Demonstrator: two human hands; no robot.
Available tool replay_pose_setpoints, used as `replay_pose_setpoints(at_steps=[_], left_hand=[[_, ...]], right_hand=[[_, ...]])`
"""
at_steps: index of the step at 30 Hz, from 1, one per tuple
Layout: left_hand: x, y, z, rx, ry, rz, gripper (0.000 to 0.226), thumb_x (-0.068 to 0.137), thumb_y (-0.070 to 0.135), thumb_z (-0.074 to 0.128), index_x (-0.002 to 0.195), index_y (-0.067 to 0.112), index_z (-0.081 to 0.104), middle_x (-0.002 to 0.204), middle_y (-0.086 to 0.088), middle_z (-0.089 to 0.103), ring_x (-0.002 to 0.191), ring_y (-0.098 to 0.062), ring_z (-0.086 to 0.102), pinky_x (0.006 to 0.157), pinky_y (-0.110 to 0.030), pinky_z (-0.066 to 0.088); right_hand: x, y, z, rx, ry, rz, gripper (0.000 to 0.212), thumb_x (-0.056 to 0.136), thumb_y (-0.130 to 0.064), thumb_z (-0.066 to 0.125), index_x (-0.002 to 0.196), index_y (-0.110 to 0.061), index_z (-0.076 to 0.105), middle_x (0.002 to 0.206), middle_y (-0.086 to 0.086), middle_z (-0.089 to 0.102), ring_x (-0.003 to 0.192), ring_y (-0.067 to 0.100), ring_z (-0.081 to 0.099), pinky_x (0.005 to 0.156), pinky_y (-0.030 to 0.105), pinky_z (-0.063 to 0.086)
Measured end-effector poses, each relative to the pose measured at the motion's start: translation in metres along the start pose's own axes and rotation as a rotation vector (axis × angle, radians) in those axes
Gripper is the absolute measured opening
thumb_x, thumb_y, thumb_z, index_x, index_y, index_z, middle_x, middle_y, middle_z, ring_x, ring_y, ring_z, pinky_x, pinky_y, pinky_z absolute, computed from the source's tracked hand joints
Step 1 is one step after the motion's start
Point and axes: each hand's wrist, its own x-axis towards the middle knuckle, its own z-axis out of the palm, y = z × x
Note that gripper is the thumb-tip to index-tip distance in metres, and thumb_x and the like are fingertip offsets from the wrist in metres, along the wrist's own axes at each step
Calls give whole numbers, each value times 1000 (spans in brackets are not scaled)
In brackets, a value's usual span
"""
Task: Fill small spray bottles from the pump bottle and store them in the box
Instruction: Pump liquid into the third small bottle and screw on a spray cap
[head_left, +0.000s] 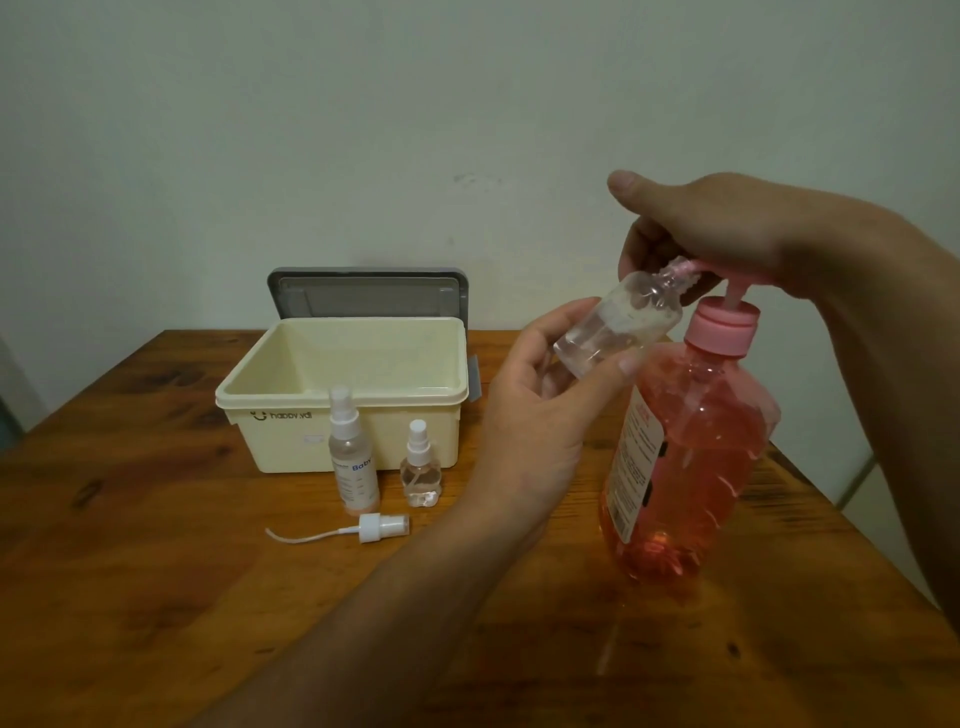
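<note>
My left hand grips a small clear bottle without a cap, tilted so its neck meets the pink pump nozzle. My right hand rests on top of the pump head, fingers curled round it, of the large pump bottle with pink liquid, which stands on the table at right. The cream box stands open behind two capped spray bottles: a taller one marked "Baby" and a short one. A loose white spray cap with its tube lies in front of them.
The box's grey lid leans upright against the pale wall behind the box. The wooden table ends close to the right of the pump bottle.
</note>
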Motion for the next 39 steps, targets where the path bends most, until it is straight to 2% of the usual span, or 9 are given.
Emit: replay_pose_setpoints(at_steps=[6, 11, 20, 25, 35, 39], left_hand=[[-1, -3, 1, -6, 4, -20, 46, 84, 17, 72, 126, 26, 56, 114, 10, 70, 107, -2, 64, 85, -19, 54], [-1, -1, 1, 20, 3, -6, 45, 83, 20, 73, 124, 29, 57, 118, 11, 67, 112, -4, 61, 86, -20, 53], [-1, -4, 1, 3, 7, -18, 44, 83, 19, 73, 124, 29, 58, 117, 9, 68, 110, -5, 63, 84, -19, 54], [-2, -3, 1, 13, 2, -12, 43, 83, 20, 73, 122, 31, 58, 118, 10, 68, 112, -5, 62, 89, -23, 53], [-2, -5, 2, -11, -8, -22, 46, 83, 18, 73, 125, 27, 57, 116, 9, 69, 109, -4, 64, 80, -16, 53], [-2, -3, 2, 3, -2, -14, 43, 83, 19, 73, 121, 30, 58, 116, 10, 68, 109, -4, 63, 83, -19, 53]], right_hand=[[2, 7, 8, -22, -3, 1, 70, 98, -63, 29, 84, -9, 72, 91, 14, 73, 71, 25, 65, 64, 31, 47], [0, 4, 3, 3, 6, -4, 74, 98, -65, 26, 79, -10, 72, 88, 11, 71, 70, 25, 62, 63, 32, 44], [0, 6, 8, -20, 3, -1, 69, 99, -62, 28, 82, -11, 71, 89, 11, 72, 68, 23, 63, 62, 31, 45], [-1, 3, 4, -8, 12, -3, 72, 99, -63, 26, 80, -10, 71, 89, 12, 71, 69, 23, 62, 61, 31, 44], [1, 8, 7, -13, 9, 7, 70, 98, -64, 29, 79, -11, 72, 89, 10, 72, 67, 23, 63, 62, 31, 44], [0, 3, 3, 17, 0, 7, 75, 97, -66, 27, 79, -9, 72, 88, 12, 72, 67, 24, 62, 59, 30, 43]])
